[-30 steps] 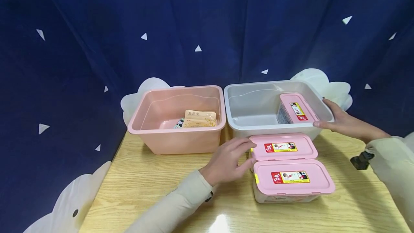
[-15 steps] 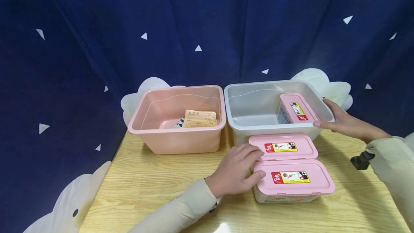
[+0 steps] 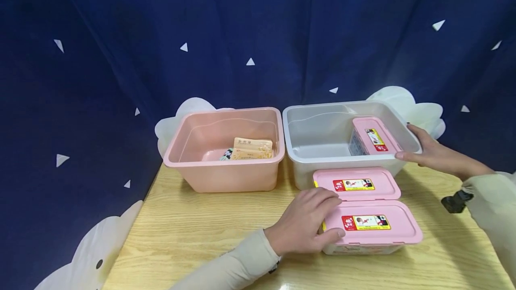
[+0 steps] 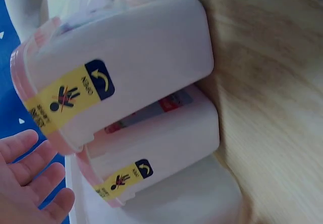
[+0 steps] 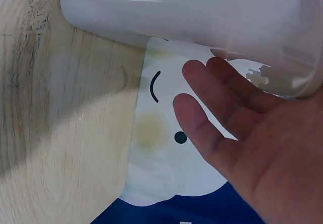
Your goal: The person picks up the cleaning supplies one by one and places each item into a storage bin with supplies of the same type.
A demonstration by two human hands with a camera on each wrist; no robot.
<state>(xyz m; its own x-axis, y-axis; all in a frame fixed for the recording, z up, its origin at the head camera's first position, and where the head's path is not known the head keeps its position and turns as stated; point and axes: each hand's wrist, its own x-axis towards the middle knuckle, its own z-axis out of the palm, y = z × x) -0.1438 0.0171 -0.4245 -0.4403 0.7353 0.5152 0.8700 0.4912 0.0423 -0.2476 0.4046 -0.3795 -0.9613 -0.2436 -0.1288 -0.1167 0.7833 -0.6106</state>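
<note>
Fingers of the left hand (image 3: 304,223) are loosely spread and grip nothing. They lie at the left end of the near box (image 3: 372,229), the thumb over the lid's edge and the fingertips over the line where two lids meet; whether they press on the plastic I cannot tell. A pale sleeve (image 3: 242,256) covers the wrist.

The near box stands upright on the wooden counter (image 3: 181,218), pink lid shut, a red and yellow label on top. Just behind it stands the second box (image 3: 357,184), of the same kind, its lid right beside the near one. In the left wrist view both ends carry a yellow sticker (image 4: 63,100) marked OPEN, with a curved arrow.

Right behind the second box is the grey bin (image 3: 350,163). The right hand (image 3: 441,155) is at its right end, thumb on the rim by the front corner, the other fingers extended along the outside. Inside, against the right wall, sits a third box (image 3: 379,138), turned lengthwise, lid shut.

Left of the grey bin, rims almost touching, is the pink bin (image 3: 227,178). Flat beige packets (image 3: 251,149) lie in its right half.

White cloud shapes (image 3: 415,111) show behind both bins, before a dark blue curtain (image 3: 242,17) with small white triangles.
</note>
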